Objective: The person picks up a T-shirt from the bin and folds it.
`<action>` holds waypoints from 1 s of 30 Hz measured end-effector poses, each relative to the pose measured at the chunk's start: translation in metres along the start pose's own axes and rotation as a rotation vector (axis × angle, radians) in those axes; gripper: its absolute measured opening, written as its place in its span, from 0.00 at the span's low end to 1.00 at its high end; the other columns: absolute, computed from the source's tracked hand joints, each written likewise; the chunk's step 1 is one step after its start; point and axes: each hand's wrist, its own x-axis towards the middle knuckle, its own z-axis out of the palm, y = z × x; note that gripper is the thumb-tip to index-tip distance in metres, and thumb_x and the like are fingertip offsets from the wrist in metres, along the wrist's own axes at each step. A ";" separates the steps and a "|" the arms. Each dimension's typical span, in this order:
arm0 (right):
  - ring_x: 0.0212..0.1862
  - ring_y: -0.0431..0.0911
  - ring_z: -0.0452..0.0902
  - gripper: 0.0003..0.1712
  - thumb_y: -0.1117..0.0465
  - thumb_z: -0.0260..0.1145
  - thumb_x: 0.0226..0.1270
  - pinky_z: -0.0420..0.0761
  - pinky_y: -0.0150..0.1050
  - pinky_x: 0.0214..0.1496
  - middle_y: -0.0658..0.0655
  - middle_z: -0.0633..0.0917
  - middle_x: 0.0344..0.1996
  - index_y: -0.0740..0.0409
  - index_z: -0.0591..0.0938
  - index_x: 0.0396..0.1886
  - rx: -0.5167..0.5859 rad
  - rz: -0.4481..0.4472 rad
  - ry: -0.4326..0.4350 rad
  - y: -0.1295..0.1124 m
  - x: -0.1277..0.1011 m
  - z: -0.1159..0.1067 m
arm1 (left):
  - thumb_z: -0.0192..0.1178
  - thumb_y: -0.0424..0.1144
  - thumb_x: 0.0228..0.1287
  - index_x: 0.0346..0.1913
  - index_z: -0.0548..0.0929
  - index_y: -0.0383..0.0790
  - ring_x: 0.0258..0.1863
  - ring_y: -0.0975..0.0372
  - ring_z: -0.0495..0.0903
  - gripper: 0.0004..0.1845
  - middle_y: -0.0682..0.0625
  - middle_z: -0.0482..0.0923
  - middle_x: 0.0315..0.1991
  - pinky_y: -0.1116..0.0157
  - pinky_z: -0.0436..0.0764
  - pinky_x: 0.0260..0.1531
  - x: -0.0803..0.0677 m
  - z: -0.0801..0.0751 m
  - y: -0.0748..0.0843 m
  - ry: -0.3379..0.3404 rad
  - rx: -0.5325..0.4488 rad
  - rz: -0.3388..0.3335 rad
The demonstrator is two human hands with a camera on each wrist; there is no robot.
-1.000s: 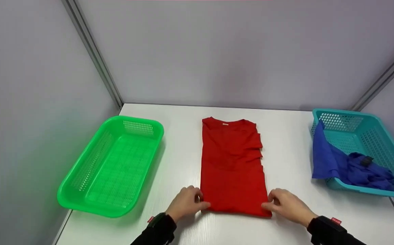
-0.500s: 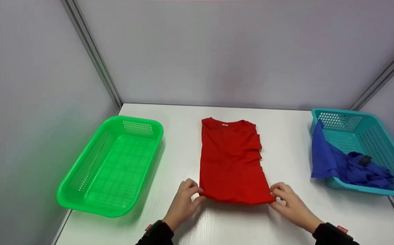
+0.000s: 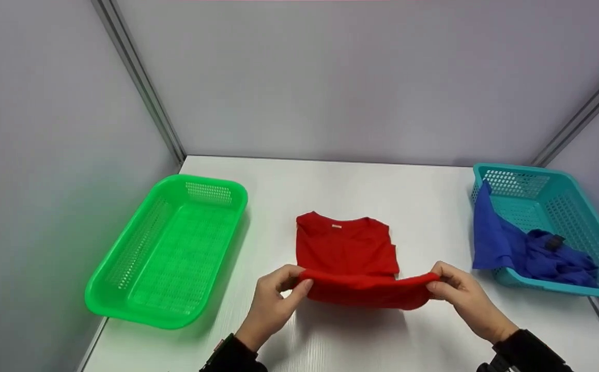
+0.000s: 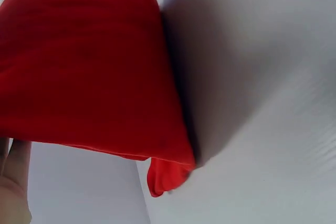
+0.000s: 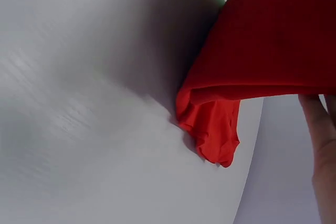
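A red T-shirt (image 3: 348,248), its sides folded in, lies on the white table with its collar and small label toward the back wall. My left hand (image 3: 276,299) pinches the left corner of its hem, and my right hand (image 3: 464,297) pinches the right corner. Between them the hem end is raised off the table and hangs in a shallow sag. In the left wrist view the lifted cloth (image 4: 89,66) slopes down to the table. From the right wrist the layered edge of the shirt (image 5: 273,40) shows, with the part behind it resting on the tabletop.
A green basket (image 3: 170,320) stands on the left side of the table (image 3: 351,346). At the right is a teal basket (image 3: 552,289) with blue clothing (image 3: 506,243) draped over its near-left rim. Grey partition walls (image 3: 330,82) enclose the table's back and sides.
Both hands have lifted the hem end off the table, the right one moving outward. The shirt's collar end has slid toward me, away from the back wall. Baskets stay put.
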 end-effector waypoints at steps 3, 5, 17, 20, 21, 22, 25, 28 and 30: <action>0.43 0.41 0.89 0.08 0.66 0.54 0.85 0.90 0.40 0.47 0.46 0.90 0.40 0.59 0.77 0.41 0.100 0.041 -0.021 0.001 0.002 0.002 | 0.70 0.32 0.70 0.42 0.89 0.41 0.32 0.68 0.86 0.02 0.47 0.91 0.37 0.67 0.88 0.34 0.000 0.001 0.005 0.047 -0.023 -0.102; 0.39 0.41 0.89 0.09 0.63 0.54 0.86 0.91 0.41 0.44 0.47 0.90 0.38 0.53 0.77 0.40 0.155 0.096 -0.011 0.002 0.007 0.004 | 0.71 0.34 0.71 0.42 0.89 0.40 0.31 0.67 0.86 0.02 0.46 0.91 0.38 0.68 0.88 0.33 0.003 0.002 0.006 0.077 -0.051 -0.218; 0.35 0.43 0.85 0.11 0.56 0.65 0.81 0.89 0.36 0.41 0.49 0.88 0.30 0.62 0.81 0.47 0.051 0.333 0.339 0.038 0.086 0.014 | 0.66 0.42 0.75 0.48 0.89 0.33 0.38 0.61 0.82 0.13 0.43 0.88 0.45 0.68 0.82 0.39 0.062 0.012 -0.063 0.170 0.004 -0.692; 0.43 0.45 0.84 0.14 0.56 0.63 0.82 0.87 0.36 0.48 0.52 0.88 0.39 0.64 0.82 0.50 -0.060 0.357 0.351 0.051 0.101 0.014 | 0.64 0.40 0.76 0.49 0.89 0.32 0.41 0.57 0.85 0.13 0.40 0.89 0.47 0.64 0.84 0.45 0.072 0.017 -0.080 0.164 0.075 -0.746; 0.46 0.46 0.83 0.14 0.56 0.63 0.82 0.85 0.37 0.51 0.54 0.87 0.43 0.64 0.82 0.51 -0.099 0.368 0.355 0.054 0.105 0.014 | 0.63 0.40 0.77 0.50 0.89 0.32 0.43 0.55 0.86 0.13 0.40 0.89 0.47 0.62 0.85 0.47 0.075 0.018 -0.085 0.165 0.094 -0.768; 0.48 0.48 0.82 0.15 0.55 0.62 0.82 0.84 0.39 0.53 0.56 0.86 0.46 0.65 0.82 0.52 -0.129 0.380 0.360 0.057 0.108 0.013 | 0.63 0.40 0.77 0.50 0.89 0.32 0.44 0.54 0.86 0.13 0.40 0.89 0.48 0.59 0.85 0.49 0.077 0.019 -0.089 0.168 0.111 -0.791; 0.52 0.53 0.79 0.18 0.54 0.61 0.83 0.80 0.43 0.54 0.60 0.83 0.51 0.66 0.81 0.55 -0.174 0.409 0.374 0.065 0.112 0.011 | 0.61 0.40 0.79 0.51 0.88 0.32 0.47 0.51 0.86 0.14 0.38 0.88 0.49 0.55 0.85 0.54 0.081 0.020 -0.097 0.180 0.126 -0.846; 0.51 0.53 0.79 0.22 0.52 0.61 0.84 0.81 0.42 0.51 0.61 0.82 0.50 0.68 0.79 0.59 -0.150 0.413 0.371 0.072 0.110 0.012 | 0.58 0.42 0.81 0.53 0.86 0.32 0.47 0.50 0.85 0.15 0.38 0.87 0.49 0.54 0.84 0.53 0.078 0.019 -0.100 0.161 0.141 -0.846; 0.48 0.50 0.80 0.25 0.50 0.62 0.83 0.81 0.39 0.48 0.60 0.82 0.48 0.68 0.78 0.62 -0.147 0.417 0.347 0.077 0.103 0.015 | 0.57 0.43 0.81 0.52 0.85 0.32 0.45 0.52 0.83 0.16 0.39 0.86 0.47 0.56 0.84 0.50 0.071 0.017 -0.100 0.138 0.165 -0.797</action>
